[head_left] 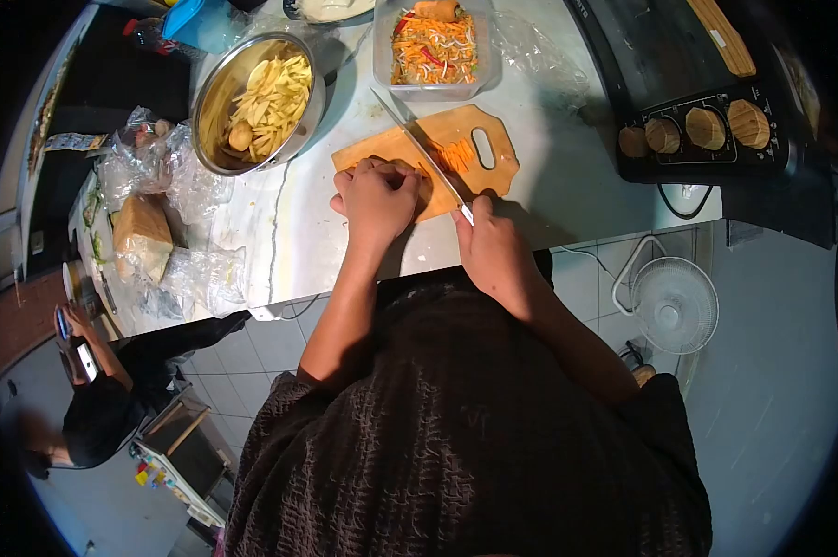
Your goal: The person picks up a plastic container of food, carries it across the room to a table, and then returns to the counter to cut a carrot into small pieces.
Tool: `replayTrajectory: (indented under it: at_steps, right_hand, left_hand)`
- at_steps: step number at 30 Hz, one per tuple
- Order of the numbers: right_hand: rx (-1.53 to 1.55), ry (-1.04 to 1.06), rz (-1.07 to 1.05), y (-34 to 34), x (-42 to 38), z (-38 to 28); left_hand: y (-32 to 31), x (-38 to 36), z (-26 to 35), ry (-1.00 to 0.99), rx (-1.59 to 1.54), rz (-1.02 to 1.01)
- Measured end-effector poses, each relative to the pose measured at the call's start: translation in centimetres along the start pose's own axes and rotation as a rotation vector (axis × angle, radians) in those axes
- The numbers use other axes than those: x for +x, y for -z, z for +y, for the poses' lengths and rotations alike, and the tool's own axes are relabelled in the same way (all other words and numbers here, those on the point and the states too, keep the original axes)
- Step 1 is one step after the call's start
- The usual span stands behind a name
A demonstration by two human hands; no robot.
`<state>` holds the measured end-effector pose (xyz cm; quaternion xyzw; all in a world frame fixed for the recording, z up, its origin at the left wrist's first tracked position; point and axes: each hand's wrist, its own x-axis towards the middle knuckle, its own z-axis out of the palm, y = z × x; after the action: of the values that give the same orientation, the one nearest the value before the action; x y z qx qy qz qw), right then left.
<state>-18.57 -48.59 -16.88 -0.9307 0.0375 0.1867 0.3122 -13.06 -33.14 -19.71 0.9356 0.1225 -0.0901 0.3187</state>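
A wooden cutting board [499, 174] with a handle slot lies near the counter's front edge. My left hand [378, 198] is closed, fingertips curled down onto a carrot on the board's left half. Most of that carrot is hidden under the fingers; a little orange shows beside them. My right hand [496, 246] grips a kitchen knife [425, 155] by its light handle. The blade slants across the board to the far left, just right of my left fingers. Thin carrot strips [453, 156] lie right of the blade, next to the handle slot.
A steel bowl [315, 116] of cut potato sticks stands at the back left. Behind the board is a plastic container [435, 90] of shredded carrot mix with a whole carrot [439, 11]. A stove [702, 139] stands right, plastic bags [191, 162] left. Another person [103, 408] holds a phone.
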Motion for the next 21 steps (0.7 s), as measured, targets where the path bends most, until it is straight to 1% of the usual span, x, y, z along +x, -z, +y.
replayTrajectory:
  at_steps: [3,5,10,16,18,21]
  right_hand:
    - [0.020,0.028,0.003,-0.2,0.1,-0.1]
    - [0.028,0.044,0.009,-0.5,0.0,0.0]
    - [0.029,0.068,0.018,-0.9,-0.1,0.2]
    - [-0.005,0.032,-0.034,-0.9,0.1,-0.2]
    - [-0.031,-0.015,-0.062,-0.8,0.2,-0.6]
    - [-0.047,-0.034,-0.060,-0.9,0.6,-0.9]
  left_hand:
    - [0.0,0.0,0.1,-0.011,0.000,-0.009]
    - [-0.1,0.0,0.0,-0.014,-0.016,0.028]
    - [-0.6,0.1,-0.5,-0.041,-0.025,0.045]
    - [-0.7,0.0,-0.6,-0.058,-0.043,0.045]
    - [-0.7,-0.1,-0.6,-0.069,-0.045,0.048]
    - [-0.6,0.0,-0.4,-0.068,-0.052,0.057]
